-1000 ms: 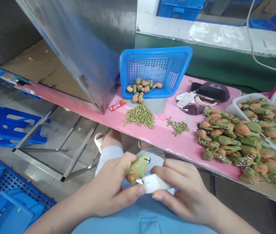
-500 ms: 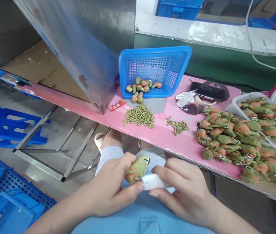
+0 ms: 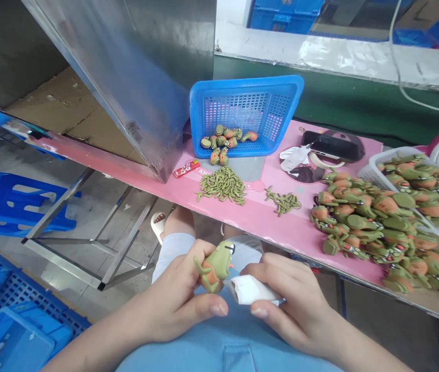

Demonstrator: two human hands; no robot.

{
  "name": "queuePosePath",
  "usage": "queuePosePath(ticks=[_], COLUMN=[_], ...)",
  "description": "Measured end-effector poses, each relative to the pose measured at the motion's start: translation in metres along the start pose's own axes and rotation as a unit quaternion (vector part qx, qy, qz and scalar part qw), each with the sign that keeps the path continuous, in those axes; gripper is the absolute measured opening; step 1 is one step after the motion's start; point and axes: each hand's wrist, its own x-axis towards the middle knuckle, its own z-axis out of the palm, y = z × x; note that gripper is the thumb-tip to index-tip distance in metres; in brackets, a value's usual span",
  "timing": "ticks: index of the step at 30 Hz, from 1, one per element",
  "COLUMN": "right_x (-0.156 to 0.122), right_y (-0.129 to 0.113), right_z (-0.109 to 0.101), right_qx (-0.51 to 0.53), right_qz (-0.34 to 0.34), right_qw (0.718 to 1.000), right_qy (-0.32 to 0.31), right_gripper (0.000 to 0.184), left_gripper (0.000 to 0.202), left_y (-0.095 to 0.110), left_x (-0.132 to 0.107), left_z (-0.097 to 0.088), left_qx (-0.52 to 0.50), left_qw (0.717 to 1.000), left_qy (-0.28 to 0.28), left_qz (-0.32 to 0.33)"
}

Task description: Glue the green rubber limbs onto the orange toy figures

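Note:
My left hand grips a small green-and-orange toy figure with a dark-rimmed eye, held upright between thumb and fingers above my lap. Closed around a white-wrapped tool is my right hand. The tool's narrow end points left toward the figure, with a small gap between them; its exact kind is unclear. On the pink table beyond my hands lies a heap of thin green curved pieces, with a smaller pile of green pieces to its right.
A tilted blue basket holds several figures without visible limbs. Many finished-looking figures crowd the right side, some in a white basket. A phone, white bottle and red packet lie on the table. A metal cabinet stands left.
The white-wrapped tool has drawn back to the right, away from the figure it was touching. The figure has turned slightly and sits more upright in my left hand.

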Motion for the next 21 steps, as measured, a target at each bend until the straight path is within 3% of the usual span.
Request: queuePosePath(ticks=[9,21], right_x=[0.0011,0.0017], right_y=[0.0006,-0.0013], right_z=[0.0026,0.0055], right_qx=[0.041,0.041], right_qz=[0.012,0.021], right_qw=[0.999,0.999], right_qy=[-0.02,-0.023], right_gripper=[0.043,0.043], left_gripper=[0.048,0.037], left_y=[-0.0009,0.0039], left_x=[0.0014,0.0032], left_z=[-0.0004,0.0027], left_qx=[0.026,0.033], left_qw=[1.0,0.999], left_qy=[-0.007,0.003], left_qz=[0.005,0.016])
